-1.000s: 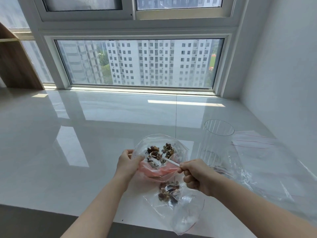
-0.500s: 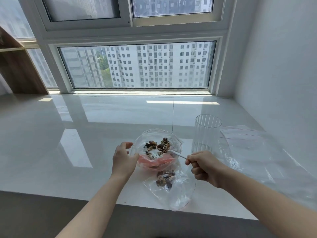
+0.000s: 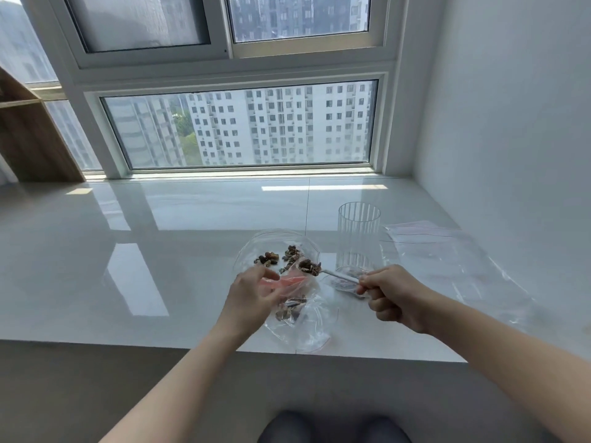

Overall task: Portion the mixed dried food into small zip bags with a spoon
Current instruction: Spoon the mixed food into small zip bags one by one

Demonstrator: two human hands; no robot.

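From the head view, a glossy white desk [image 3: 160, 238] runs under a wide window [image 3: 243, 123] that looks out on high-rise blocks. Near the front edge of the desk lies a clear shallow dish [image 3: 256, 247], and scattered in it are small heaps of mixed dried food [image 3: 289, 254], brown and dark pieces. The left hand [image 3: 252, 298] holds the pink-edged mouth of a small zip bag [image 3: 303, 318], its fingers curled round the rim at the near side of the dish; the bag hangs down toward the desk edge, and a clump of dried pieces sits inside it just below the hand. The right hand [image 3: 393, 295] is closed in a fist round the handle of a white spoon [image 3: 339, 276]. The bowl of the spoon carries a load of dried food and sits at the right rim of the dish, just above and beside the bag mouth. Behind the right hand stands a tall clear ribbed glass [image 3: 358, 238], upright. To its right a large clear plastic bag [image 3: 454, 260] lies flat on the desk against the white wall. A wooden shelf [image 3: 28, 139] stands at far left. Dark-clothed knees [image 3: 332, 426] show at the bottom edge.
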